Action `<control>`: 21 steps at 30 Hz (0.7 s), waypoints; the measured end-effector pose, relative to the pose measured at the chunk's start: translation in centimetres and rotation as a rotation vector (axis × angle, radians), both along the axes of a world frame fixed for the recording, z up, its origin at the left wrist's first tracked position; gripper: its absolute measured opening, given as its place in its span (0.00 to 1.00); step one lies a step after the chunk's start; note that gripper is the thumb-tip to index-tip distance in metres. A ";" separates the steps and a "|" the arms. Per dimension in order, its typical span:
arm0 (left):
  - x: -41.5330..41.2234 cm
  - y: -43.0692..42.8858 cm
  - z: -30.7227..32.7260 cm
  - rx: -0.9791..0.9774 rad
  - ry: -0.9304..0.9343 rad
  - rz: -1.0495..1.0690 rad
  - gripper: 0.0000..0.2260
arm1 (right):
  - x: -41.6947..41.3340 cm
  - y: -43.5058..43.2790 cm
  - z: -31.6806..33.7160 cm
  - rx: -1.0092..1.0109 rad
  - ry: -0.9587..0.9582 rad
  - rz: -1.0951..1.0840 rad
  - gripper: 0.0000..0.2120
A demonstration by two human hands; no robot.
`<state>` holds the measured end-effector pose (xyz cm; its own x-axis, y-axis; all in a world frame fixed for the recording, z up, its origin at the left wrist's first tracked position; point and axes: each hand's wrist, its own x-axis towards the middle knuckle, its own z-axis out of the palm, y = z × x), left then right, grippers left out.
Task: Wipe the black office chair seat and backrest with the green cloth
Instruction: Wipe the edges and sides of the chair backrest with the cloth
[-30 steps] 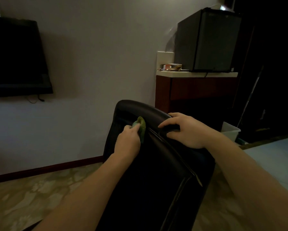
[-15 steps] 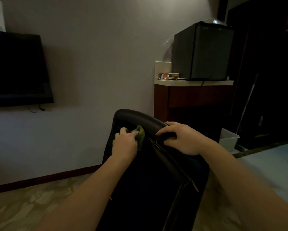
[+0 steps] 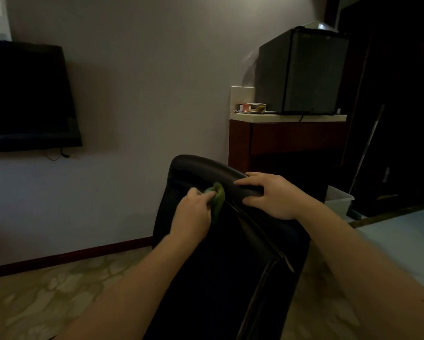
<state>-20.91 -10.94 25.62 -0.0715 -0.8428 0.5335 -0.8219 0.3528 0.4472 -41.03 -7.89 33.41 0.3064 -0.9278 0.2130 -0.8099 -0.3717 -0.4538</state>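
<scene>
The black office chair [image 3: 220, 261] fills the lower middle, its backrest tilted toward me with the rounded top edge farthest away. My left hand [image 3: 192, 214] grips the bunched green cloth [image 3: 217, 198] and presses it against the backrest just below the top edge. My right hand [image 3: 272, 195] grips the top edge of the backrest to the right of the cloth, fingers curled over the rim. The seat is hidden behind the backrest.
A wall-mounted black TV [image 3: 27, 96] hangs at the left. A wooden cabinet [image 3: 287, 141] with a small black fridge [image 3: 301, 69] stands behind the chair on the right. A white bin [image 3: 338, 200] sits on the floor beside it. A pale surface [image 3: 407, 239] lies at the right.
My left hand with the cloth slid slightly left and down along the backrest's upper part. My right hand kept its hold on the top edge. The camera tilted a little upward.
</scene>
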 end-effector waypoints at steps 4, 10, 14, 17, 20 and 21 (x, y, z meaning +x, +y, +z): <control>1.0 -2.6 0.9 0.019 -0.065 0.091 0.16 | 0.1 0.1 -0.1 -0.045 -0.036 0.001 0.29; -0.7 -0.3 -0.3 -0.004 -0.025 0.039 0.15 | -0.3 -0.3 -0.2 -0.063 -0.018 -0.004 0.12; -1.5 2.3 -1.0 -0.079 -0.074 -0.106 0.15 | -0.3 -0.2 -0.1 -0.067 -0.015 0.006 0.01; -0.6 1.6 0.1 -0.080 -0.116 -0.102 0.16 | -0.1 -0.3 -0.1 -0.088 -0.007 0.017 0.01; 0.4 -0.5 1.2 -0.058 -0.084 0.022 0.16 | 0.0 -0.4 -0.2 -0.092 -0.008 0.020 0.01; 0.5 -1.1 1.3 -0.046 -0.070 0.056 0.16 | 0.0 -0.5 -0.2 -0.092 -0.014 0.018 0.01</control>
